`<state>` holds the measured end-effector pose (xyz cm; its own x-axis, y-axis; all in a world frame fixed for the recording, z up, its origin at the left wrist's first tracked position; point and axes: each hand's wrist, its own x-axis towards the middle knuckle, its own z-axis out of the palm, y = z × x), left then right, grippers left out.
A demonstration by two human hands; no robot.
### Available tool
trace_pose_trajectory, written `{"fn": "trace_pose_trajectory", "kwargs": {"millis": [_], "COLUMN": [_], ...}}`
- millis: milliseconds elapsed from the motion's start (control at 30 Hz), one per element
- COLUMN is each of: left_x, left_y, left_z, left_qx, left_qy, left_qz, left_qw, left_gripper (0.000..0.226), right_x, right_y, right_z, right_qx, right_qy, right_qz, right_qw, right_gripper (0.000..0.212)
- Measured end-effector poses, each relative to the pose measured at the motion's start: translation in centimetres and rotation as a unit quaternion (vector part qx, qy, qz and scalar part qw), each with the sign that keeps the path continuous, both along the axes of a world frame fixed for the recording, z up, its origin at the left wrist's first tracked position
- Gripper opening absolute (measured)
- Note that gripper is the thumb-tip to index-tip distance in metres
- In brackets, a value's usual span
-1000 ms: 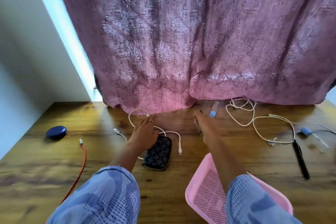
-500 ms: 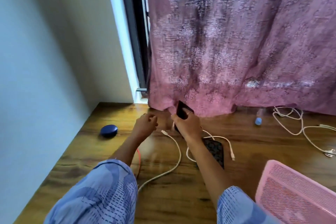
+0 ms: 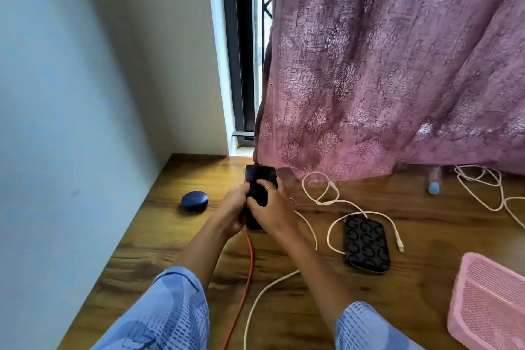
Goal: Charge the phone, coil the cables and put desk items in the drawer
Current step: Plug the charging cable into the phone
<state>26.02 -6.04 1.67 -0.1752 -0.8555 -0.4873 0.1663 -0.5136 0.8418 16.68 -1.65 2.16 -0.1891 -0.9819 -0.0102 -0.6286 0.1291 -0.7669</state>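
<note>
1. Desk – wooden top, runs from the near edge to a pink curtain at the far side; wall on the left.
2. Pink mesh tray, near right corner, well apart from the hands.
3. Patterned black pouch, right of centre, lying flat with a white cable looped around its far and left sides.
4. Phone, dark, held up off the desk at centre, its far end close to the curtain hem.
5. Right hand: fingers curled over the phone's face, gripping it from the right.
6. Left hand: wrapped round the phone's near left edge; whether it also pinches a plug cannot be told, since the near end is hidden.
7. Orange cable runs from the near edge up to the underside of the hands – judged to be the charging lead.
8. Blue oval case, left of the hands, untouched.
9. Judgement: step in hand is plugging in. Steady the phone with the right hand, align the plug square to the port, push straight – no twisting, and leave slack in the orange cable.
</note>
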Motion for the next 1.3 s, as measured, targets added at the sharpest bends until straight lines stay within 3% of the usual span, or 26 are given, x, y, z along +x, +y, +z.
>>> {"fn": "trace_pose_trajectory", "kwargs": {"millis": [67, 200, 367, 600, 800, 867, 967, 1100, 1300], "left_x": [0.5, 1.8, 4.8, 9.0, 9.9, 9.8, 9.2, 7.3, 4.3], "left_y": [-0.4, -0.9, -1.0, 0.1, 1.5, 1.7, 1.6, 1.1, -0.7], "left_z": [-0.7, -1.4, -2.5, -3.6, -3.5, -3.4, -2.8, -1.0, 2.7], "left_qx": [0.013, 0.029, 0.057, 0.060, 0.055, 0.053, 0.050, 0.051, 0.043], "left_qy": [0.009, 0.018, 0.030, 0.049, 0.038, 0.047, 0.068, 0.108, 0.153], "left_qz": [0.036, 0.094, 0.152, 0.208, 0.187, 0.190, 0.196, 0.195, 0.186], "left_qw": [0.999, 0.995, 0.986, 0.975, 0.980, 0.979, 0.977, 0.973, 0.970], "left_gripper": [0.033, 0.035, 0.033, 0.023, 0.032, 0.031, 0.026, 0.025, 0.034], "right_x": [-0.2, -0.4, 1.3, 4.3, 5.3, 5.2, 4.6, 3.3, 2.1], "right_y": [-0.1, -0.5, 0.9, -0.3, -1.2, -1.3, -0.7, 1.5, 4.4], "right_z": [-0.2, -1.9, -5.4, -7.4, -8.0, -8.1, -7.4, -4.7, -0.8], "right_qx": [-0.012, -0.011, 0.094, 0.014, -0.034, -0.040, -0.036, -0.078, -0.127], "right_qy": [-0.020, -0.055, 0.039, 0.150, 0.160, 0.102, -0.054, -0.213, -0.356], "right_qz": [0.024, -0.073, -0.028, 0.023, -0.012, -0.038, -0.088, -0.137, -0.141], "right_qw": [0.999, 0.996, 0.994, 0.988, 0.986, 0.993, 0.994, 0.964, 0.915], "right_gripper": [0.055, 0.043, 0.039, 0.031, 0.010, 0.003, 0.010, 0.006, 0.008]}}
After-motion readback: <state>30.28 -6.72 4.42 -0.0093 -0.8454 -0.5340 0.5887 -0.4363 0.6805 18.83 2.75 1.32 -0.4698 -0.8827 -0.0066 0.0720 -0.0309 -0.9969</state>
